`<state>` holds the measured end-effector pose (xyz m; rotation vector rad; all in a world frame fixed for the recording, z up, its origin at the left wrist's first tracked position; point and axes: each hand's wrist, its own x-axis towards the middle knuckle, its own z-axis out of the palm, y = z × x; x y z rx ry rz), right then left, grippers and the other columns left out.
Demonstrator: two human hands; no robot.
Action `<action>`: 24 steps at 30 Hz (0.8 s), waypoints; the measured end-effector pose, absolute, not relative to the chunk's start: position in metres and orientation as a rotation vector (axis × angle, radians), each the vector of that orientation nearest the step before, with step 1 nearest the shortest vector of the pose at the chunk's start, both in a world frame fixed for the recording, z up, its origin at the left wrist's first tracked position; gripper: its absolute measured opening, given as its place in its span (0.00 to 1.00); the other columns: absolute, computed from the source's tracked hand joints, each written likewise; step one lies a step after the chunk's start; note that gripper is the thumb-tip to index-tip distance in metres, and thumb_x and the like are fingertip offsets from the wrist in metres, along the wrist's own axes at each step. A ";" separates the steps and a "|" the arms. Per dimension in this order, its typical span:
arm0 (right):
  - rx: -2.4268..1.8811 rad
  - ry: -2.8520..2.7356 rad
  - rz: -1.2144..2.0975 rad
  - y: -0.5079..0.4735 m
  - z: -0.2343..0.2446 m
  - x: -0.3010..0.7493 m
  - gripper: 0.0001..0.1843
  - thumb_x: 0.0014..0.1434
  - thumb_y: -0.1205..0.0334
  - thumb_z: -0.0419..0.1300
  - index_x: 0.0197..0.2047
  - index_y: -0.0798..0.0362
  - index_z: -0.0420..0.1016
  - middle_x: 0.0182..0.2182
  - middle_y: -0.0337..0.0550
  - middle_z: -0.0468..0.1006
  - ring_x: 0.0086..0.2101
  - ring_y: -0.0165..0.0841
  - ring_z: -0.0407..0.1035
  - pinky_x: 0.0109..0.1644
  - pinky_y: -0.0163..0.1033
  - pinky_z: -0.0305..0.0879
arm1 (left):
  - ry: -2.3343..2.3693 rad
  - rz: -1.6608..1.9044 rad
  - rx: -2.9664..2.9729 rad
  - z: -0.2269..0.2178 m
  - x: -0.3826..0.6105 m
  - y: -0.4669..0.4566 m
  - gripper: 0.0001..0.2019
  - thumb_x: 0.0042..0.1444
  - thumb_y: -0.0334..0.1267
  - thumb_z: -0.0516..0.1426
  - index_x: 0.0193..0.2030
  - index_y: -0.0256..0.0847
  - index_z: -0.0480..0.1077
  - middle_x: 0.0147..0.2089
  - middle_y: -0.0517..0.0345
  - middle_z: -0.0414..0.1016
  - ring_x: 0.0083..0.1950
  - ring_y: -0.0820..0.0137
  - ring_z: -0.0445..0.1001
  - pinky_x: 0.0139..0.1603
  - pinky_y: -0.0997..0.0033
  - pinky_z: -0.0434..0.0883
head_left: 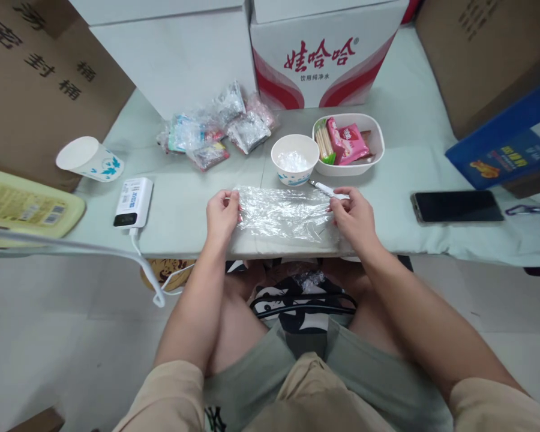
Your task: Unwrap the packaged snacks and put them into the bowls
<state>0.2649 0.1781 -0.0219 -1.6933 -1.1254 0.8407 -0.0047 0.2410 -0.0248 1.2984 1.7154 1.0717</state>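
You sit at the cloth-covered table [405, 132], with the white carton with red lettering [319, 63] and a plain white carton [184, 66] along the far side; they seem set back to leave you the near strip. Brown cartons, the left one [49, 78] and the one at right [445, 72], close in the sides, with a blue box [504, 141] leaning inward at right.

The clear plastic film [283, 210] lies crinkled along the near edge, right in front of you. Your left hand [222, 216] pinches its left end and your right hand [354, 219] pinches its right end, probably to keep it spread and stop it curling.

The heap of wrapped packets [220, 126] sits beyond, to the left. The white tray [351, 168], holding snacks, and the smaller paper bowl [294, 178], with clear scraps in it, stand just past the film, likely for easy reach, though they limit forward room.

Your phone [458, 206] lies well off to the right, the power bank [134, 203] to the left. The slim white pen-like tool [326, 189] is the nearest obstacle, by your right fingertips; whether they touch it, you cannot tell.
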 end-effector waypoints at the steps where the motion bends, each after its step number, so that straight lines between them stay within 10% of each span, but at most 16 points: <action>1: -1.719 -1.151 0.815 0.179 -0.023 0.266 0.16 0.57 0.54 0.58 0.47 0.51 0.71 0.27 0.38 0.79 0.21 0.30 0.66 0.29 0.38 0.64 | 1.734 1.058 1.318 -0.026 -0.005 0.242 0.11 0.61 0.44 0.55 0.30 0.41 0.66 0.21 0.65 0.68 0.16 0.76 0.62 0.19 0.75 0.58; 13: -2.056 -1.882 0.123 0.187 -0.034 0.254 0.26 0.61 0.64 0.53 0.62 0.48 0.69 0.52 0.53 0.76 0.44 0.46 0.71 0.43 0.47 0.65 | 2.140 0.838 1.944 -0.035 0.000 0.258 0.08 0.61 0.42 0.56 0.36 0.41 0.74 0.48 0.45 0.74 0.52 0.56 0.70 0.54 0.60 0.65; 24: -1.717 -2.163 0.186 0.134 -0.025 0.261 0.30 0.56 0.59 0.59 0.63 0.46 0.66 0.63 0.56 0.65 0.67 0.63 0.48 0.64 0.73 0.46 | 1.458 0.929 1.792 -0.029 0.005 0.252 0.05 0.58 0.35 0.57 0.42 0.44 0.71 0.33 0.60 0.75 0.32 0.71 0.70 0.37 0.71 0.65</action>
